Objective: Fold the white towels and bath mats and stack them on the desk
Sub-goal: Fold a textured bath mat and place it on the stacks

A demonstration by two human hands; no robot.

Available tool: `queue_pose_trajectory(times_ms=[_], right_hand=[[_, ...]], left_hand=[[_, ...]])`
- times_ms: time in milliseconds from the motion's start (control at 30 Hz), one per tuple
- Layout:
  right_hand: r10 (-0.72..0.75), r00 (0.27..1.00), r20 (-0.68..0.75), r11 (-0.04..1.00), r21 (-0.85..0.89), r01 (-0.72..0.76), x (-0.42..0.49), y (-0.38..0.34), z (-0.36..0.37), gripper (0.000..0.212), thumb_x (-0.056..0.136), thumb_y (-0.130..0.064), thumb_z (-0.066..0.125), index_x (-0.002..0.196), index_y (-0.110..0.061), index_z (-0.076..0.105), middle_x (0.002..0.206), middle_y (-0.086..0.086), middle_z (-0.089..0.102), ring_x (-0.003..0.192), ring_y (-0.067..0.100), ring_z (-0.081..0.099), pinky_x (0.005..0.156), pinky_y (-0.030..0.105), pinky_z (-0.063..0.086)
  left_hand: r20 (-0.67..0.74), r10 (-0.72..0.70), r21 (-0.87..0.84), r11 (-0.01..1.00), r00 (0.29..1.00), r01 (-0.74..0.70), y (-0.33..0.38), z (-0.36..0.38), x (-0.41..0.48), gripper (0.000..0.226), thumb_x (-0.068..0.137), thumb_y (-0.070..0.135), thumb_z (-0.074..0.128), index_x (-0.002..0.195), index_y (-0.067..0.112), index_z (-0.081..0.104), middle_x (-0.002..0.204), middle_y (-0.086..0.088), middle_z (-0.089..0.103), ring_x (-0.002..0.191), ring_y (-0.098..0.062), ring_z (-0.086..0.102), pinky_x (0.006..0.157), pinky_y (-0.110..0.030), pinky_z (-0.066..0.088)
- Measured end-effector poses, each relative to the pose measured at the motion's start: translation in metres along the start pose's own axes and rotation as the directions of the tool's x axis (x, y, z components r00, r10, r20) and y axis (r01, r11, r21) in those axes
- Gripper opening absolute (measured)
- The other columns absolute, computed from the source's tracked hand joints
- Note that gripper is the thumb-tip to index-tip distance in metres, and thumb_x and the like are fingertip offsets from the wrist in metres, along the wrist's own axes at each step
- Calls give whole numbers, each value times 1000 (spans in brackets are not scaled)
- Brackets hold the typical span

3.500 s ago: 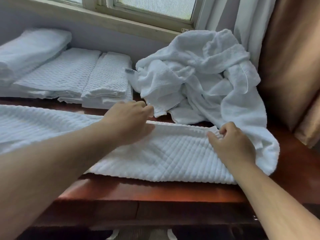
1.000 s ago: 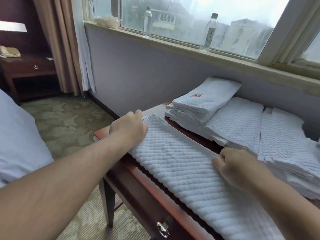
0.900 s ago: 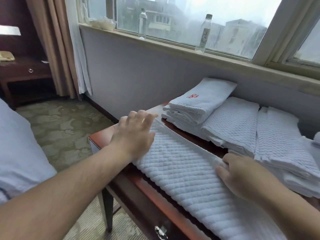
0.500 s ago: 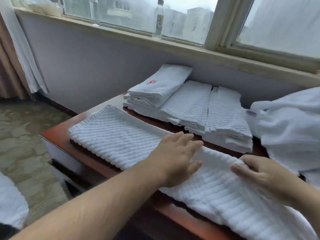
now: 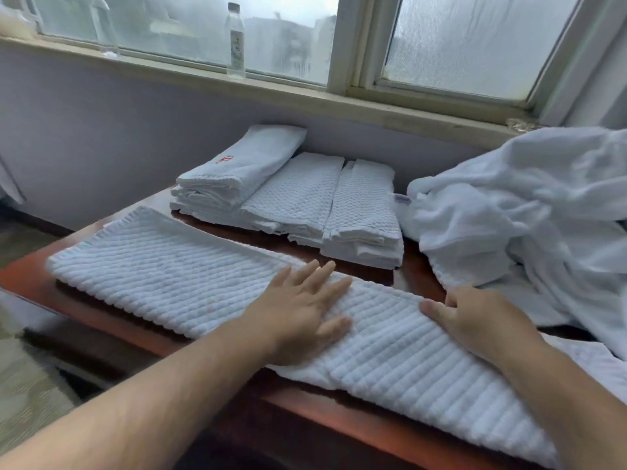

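One bath mat [image 5: 169,279] on the desk [image 5: 23,278]: white, thick, ribbed in diagonal rows, with a narrow hemmed border. It's doubled lengthwise into a long strip. It runs from the left middle of the frame to the lower right, and its near edge overhangs the desk front a little at lower centre.

Left hand [image 5: 298,317]: flat on the mat at centre frame, palm down, fingers straight and spread wide, gripping nothing.
Right hand [image 5: 475,320]: right of centre on the mat's far edge, fingers curled over that edge, thumb laid along the top, holding the mat.

Counts:
- 3 folded piles in a row behind the mat, against the wall at centre.
- The left pile is smooth terry, and its top towel [image 5: 244,164] has a red mark.
- The other two, waffle pile A [image 5: 298,195] and waffle pile B [image 5: 363,212], are waffle weave and touch side by side.
- The layers per pile are too tight to count.
- 1 loose heap [image 5: 509,205] of white towels, crumpled, at the right. It lies just beside the third pile, and its lower folds reach the mat near the right hand.
- 2 clear bottles on the sill [image 5: 305,96]: bottle one [image 5: 235,39] at top centre, bottle two [image 5: 103,28] at upper left, blurred.
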State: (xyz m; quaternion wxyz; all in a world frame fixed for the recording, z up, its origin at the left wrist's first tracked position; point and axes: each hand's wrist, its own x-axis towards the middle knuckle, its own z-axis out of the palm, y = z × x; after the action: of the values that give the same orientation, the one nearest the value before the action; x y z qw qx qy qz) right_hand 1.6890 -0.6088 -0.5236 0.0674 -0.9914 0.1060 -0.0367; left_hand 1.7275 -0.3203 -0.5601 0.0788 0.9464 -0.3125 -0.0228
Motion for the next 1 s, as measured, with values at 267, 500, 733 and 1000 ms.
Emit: queue_pose_trajectory(times_ms=[267, 500, 733, 1000], right_hand=[[1, 994, -106, 974, 225, 23, -17, 73, -1, 64, 78, -83, 37, 56, -24, 48, 54, -8, 57, 59, 14, 56, 56, 35, 39], [-29, 976, -217, 984, 166, 67, -22, 93, 9, 39, 89, -56, 62, 64, -28, 53, 60, -9, 60, 64, 12, 57, 60, 35, 40], [-39, 967, -250, 991, 114, 70, -16, 81, 13, 33, 92, -60, 52, 75, -32, 52, 68, -15, 57, 70, 9, 54, 76, 37, 40], [30, 958, -284, 999, -20, -37, -22, 80, 18, 28, 97, -51, 45, 104, -30, 62, 103, -7, 66, 103, 20, 57, 86, 38, 32]], left_hand=[[30, -83, -63, 994, 996, 85, 20, -2, 9, 64, 101, 62, 14, 159, 38, 6, 169, 8, -2, 153, -11, -10, 124, -46, -10], [48, -38, -54, 998, 998, 40, 34, -9, 18, 81, 88, 78, 39, 157, 41, 16, 165, 16, 15, 152, -10, 7, 125, -44, -2], [253, -145, -61, 984, 956, 165, 20, -16, 15, 128, 54, 103, 32, 158, 38, -7, 166, 14, -16, 151, -11, -20, 123, -51, -11], [154, -188, -31, 980, 970, 195, 40, -4, 25, 66, 103, 57, 17, 160, 31, -6, 167, 1, -16, 152, -17, -20, 122, -52, -14]])
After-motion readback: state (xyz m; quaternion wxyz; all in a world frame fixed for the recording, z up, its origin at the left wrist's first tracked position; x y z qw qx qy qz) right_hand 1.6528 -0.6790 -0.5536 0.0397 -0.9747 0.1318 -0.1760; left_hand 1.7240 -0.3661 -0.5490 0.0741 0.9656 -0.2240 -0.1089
